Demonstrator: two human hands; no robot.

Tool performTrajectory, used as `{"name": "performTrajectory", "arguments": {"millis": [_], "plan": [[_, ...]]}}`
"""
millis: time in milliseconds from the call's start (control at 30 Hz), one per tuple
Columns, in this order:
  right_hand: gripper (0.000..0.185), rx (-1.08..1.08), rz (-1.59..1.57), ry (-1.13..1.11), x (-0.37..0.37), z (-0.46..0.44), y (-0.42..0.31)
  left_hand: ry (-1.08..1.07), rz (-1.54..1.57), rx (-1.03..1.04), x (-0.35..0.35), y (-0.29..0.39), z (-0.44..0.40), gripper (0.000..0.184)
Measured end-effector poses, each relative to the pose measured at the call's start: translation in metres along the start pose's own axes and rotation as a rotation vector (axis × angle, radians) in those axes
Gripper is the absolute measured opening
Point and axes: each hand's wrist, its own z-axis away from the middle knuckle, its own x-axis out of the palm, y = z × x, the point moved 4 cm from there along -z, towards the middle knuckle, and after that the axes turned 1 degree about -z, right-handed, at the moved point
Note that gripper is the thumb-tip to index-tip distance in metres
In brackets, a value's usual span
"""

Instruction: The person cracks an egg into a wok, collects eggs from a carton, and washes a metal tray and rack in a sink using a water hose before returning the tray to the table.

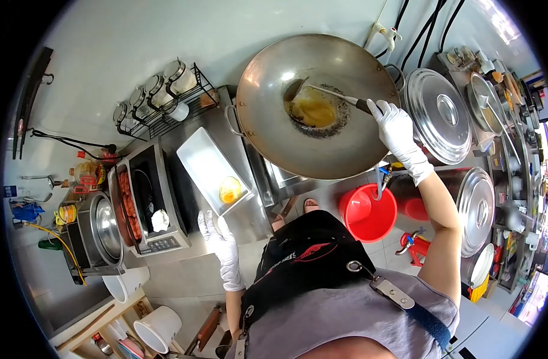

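Observation:
My right hand (394,133), in a white glove, is closed round the dark handle of a ladle (339,96). The ladle's bowl rests inside a large wok (268,140), at the edge of a yellow, egg-like mass (314,112) with dark residue around it. My left hand (215,233), also gloved in white, hangs with its fingers apart at the counter's front edge and holds nothing. Just beyond it lies a white rectangular tray (196,158) with a yellow-orange blob (230,189) at its near end.
A wire rack (172,113) with lidded jars stands against the wall. Left of the tray is an appliance with a control panel (160,244). Large lidded pots (438,113) stand to the right. A red bucket (368,212) is below the wok.

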Motion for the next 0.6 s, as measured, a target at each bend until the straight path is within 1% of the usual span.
{"name": "performTrajectory", "arguments": {"millis": [67, 167, 300, 333, 400, 600], "plan": [[0.057, 0.023, 0.011, -0.064, 0.001, -0.002, -0.001, -0.002, -0.016, 0.003, 0.0, -0.002, 0.0, 0.035], [0.052, -0.009, -0.006, 0.017, -0.016, -0.004, -0.002, -0.002, -0.027, 0.017, 0.001, -0.002, -0.002, 0.035], [0.052, 0.012, -0.02, -0.013, -0.039, 0.01, 0.01, 0.014, -0.023, 0.047, 0.005, -0.004, -0.004, 0.035], [0.052, 0.032, 0.017, -0.041, -0.043, 0.015, 0.013, 0.021, -0.022, 0.059, 0.006, -0.004, -0.005, 0.034], [0.052, 0.041, 0.016, -0.017, -0.049, 0.028, 0.02, 0.028, -0.009, 0.073, 0.009, -0.004, -0.006, 0.034], [0.051, 0.102, 0.044, -0.083, -0.063, 0.054, 0.028, 0.01, 0.035, 0.082, 0.014, 0.004, -0.014, 0.032]]}}
